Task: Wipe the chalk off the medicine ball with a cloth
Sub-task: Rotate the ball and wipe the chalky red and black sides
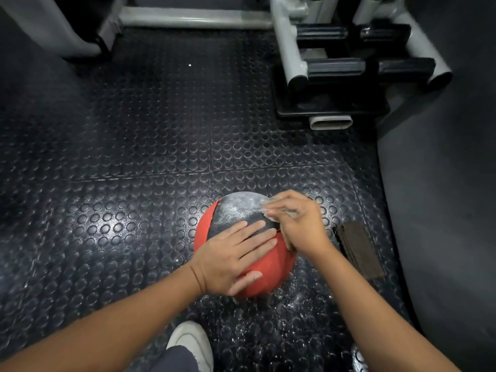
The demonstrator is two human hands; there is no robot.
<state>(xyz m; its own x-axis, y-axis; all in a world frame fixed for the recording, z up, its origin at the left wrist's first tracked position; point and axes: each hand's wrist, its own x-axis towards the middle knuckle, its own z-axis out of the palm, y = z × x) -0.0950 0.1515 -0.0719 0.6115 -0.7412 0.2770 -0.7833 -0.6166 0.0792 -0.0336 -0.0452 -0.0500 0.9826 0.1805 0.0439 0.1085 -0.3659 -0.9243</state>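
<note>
The medicine ball (pixel 273 264), red with a black panel, sits on the studded rubber floor (pixel 134 183) at the lower centre of the frame, just above a white shoe (pixel 192 342).

The left hand (pixel 230 259) lies flat over the ball's near side. Its fingers (pixel 255 234) are straight and close together, pointing toward the upper right and pressing rather than gripping, which I read as steadying the ball.

The right hand (pixel 298 224) is at the ball's upper right edge. Its fingers are curled round a pale, bunched cloth (pixel 271 204) that touches the black panel.

The white chalk patch (pixel 241 205) covers the top of the black panel, up and to the left of the cloth and just beyond the left fingertips. The right hand is clearly the nearer of the two to it. The next stroke probably needs to sweep leftward across the top of the ball, staying above the left hand.

Chalk dust (pixel 295 304) speckles the floor below and to the right of the ball. A dark folded pad (pixel 359 248) lies on the floor just to the right.
</note>
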